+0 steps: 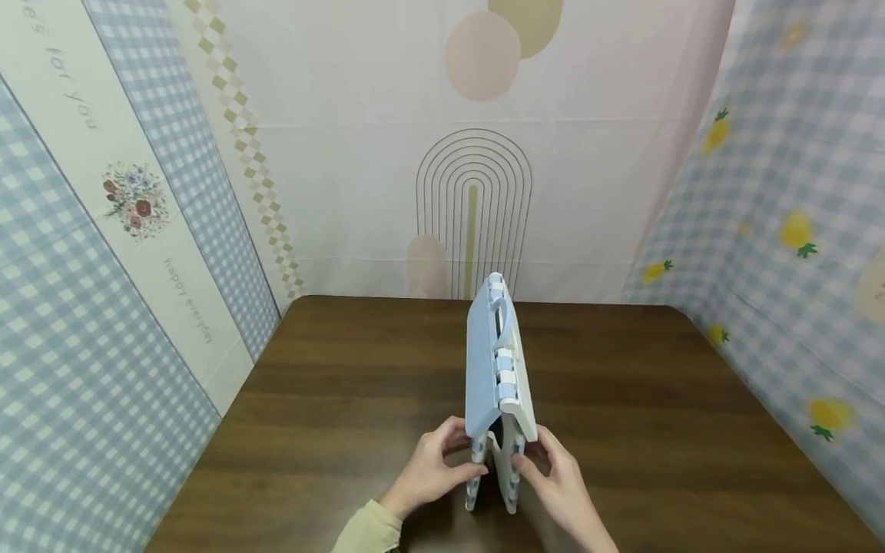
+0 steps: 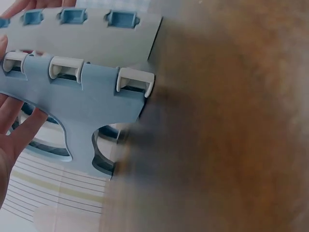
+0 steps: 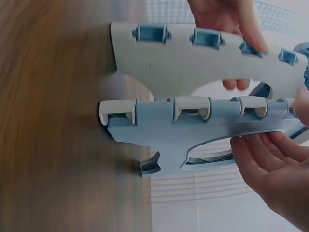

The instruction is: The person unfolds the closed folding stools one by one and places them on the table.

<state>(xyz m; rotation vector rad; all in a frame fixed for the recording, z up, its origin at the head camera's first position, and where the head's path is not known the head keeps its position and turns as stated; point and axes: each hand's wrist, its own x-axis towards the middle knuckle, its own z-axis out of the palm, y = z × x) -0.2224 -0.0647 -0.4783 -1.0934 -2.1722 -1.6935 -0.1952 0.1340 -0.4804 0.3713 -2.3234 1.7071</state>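
A pale blue and white plastic folding step stool [image 1: 480,369] stands partly folded on the wooden table, its carry handle [image 1: 503,322] uppermost and its end panels folded inward at the hinges. My left hand [image 1: 430,470] grips the left side of the near end, thumb along the hinged edge. On the opposite side, my right hand [image 1: 558,480] holds the other half of that end panel with its thumb on the edge. Cutouts show in the end panel [image 2: 82,121] in the left wrist view. Fingers [image 3: 270,154] reach round a panel's cutout in the right wrist view.
The brown wooden table [image 1: 332,384] extends to both sides of the stool and behind it. Printed cloth hangs round it: a pale backdrop [image 1: 346,192] behind, blue checked cloth [image 1: 83,322] at left and checked cloth with yellow fruit [image 1: 774,276] at right.
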